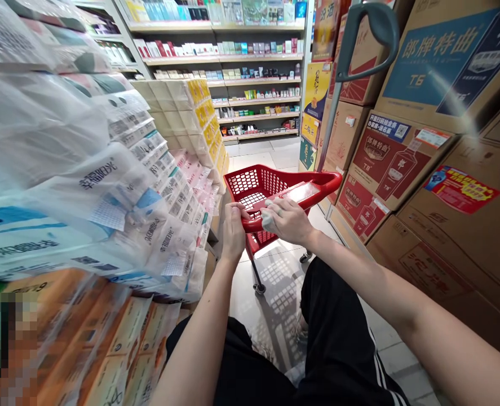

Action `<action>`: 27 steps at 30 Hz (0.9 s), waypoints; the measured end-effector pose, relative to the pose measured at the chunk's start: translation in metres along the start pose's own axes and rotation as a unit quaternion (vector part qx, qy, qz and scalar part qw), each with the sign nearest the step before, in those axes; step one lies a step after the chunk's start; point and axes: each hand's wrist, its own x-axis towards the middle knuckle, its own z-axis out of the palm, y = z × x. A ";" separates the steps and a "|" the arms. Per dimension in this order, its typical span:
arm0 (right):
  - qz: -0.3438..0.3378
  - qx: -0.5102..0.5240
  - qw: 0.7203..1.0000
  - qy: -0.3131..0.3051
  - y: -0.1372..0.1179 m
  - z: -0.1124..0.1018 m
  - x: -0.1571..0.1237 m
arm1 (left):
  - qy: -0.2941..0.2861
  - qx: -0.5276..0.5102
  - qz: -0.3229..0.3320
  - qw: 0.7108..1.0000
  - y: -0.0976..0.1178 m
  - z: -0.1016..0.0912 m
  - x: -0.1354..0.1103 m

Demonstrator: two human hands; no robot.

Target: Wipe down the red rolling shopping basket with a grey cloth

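Observation:
A red plastic shopping cart with a latticed basket stands in front of me. My left hand is closed at the left end of its handle, the fingertips curled over the red rim. My right hand lies on the handle bar, to the right of my left hand. Bunched under its fingers is a crumpled pale cloth, pressed against the handle; whether it is fabric or tissue I cannot tell. The basket's visible floor shows only its white-looking lattice holes. Below it are dark legs and caster wheels.
Wrapped paper packs are piled high on the left, close to my left arm. Cardboard cartons line the right side, with a grey-handled pole before them. Shelves of small boxes close off the aisle's far end. The floor is tiled.

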 end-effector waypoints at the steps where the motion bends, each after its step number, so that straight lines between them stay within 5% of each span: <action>1: 0.017 -0.002 1.000 -0.026 0.002 -0.005 0.007 | -0.006 -0.010 0.003 1.000 0.001 0.002 -0.002; 6: 0.098 -0.001 0.987 -0.131 -0.009 -0.017 0.035 | 0.008 -0.043 0.021 0.999 0.006 0.011 -0.012; 14: 0.034 0.032 0.998 0.047 -0.045 -0.008 0.001 | 0.013 -0.184 0.002 0.983 0.000 0.009 -0.012; 17: 0.037 0.023 0.999 -0.002 -0.045 -0.010 0.011 | 0.008 -0.212 -0.008 0.977 -0.002 0.008 -0.011; 22: 0.087 0.016 0.982 -0.169 -0.038 -0.018 0.046 | -0.015 -0.260 -0.027 0.965 0.001 0.008 -0.011; 27: -0.012 0.022 0.989 -0.144 -0.032 -0.022 0.042 | -0.031 -0.279 -0.027 0.960 -0.012 0.001 -0.008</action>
